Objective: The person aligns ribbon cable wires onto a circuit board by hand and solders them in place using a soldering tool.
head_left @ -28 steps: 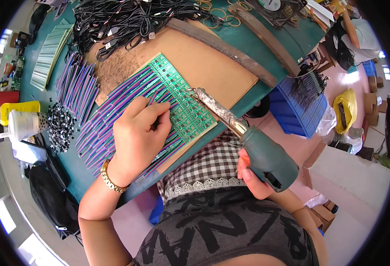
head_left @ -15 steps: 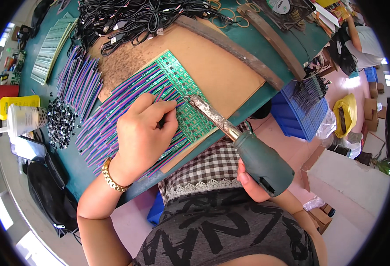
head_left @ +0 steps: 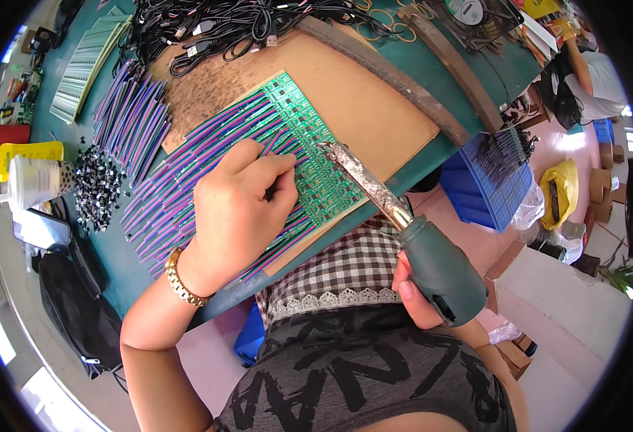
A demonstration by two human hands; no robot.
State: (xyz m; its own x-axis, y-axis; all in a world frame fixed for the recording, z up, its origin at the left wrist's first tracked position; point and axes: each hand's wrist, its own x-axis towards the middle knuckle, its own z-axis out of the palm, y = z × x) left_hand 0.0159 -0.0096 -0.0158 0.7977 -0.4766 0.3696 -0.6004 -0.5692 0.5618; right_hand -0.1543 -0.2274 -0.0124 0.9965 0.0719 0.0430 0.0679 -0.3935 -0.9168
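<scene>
Pressing down on a row of striped wires (head_left: 187, 194), the left hand (head_left: 233, 209) lies curled over them, thumb and forefinger pinched together on what looks like a single wire end at the green circuit board (head_left: 309, 155). That grip seems meant to keep the end steady against the board's pads. The right hand (head_left: 413, 288) is wrapped tight around the dark green handle of a soldering iron (head_left: 395, 223), whose crusted metal tip points at the board just beside the left fingertips. The board rests on a brown sheet (head_left: 374, 108), probably there to shield the teal table (head_left: 475, 50). More cut wires (head_left: 129, 119) lie near the far left, with a heap of small black parts (head_left: 97, 187) beside them. Black cables (head_left: 244, 25) are tangled at the table's far edge.
</scene>
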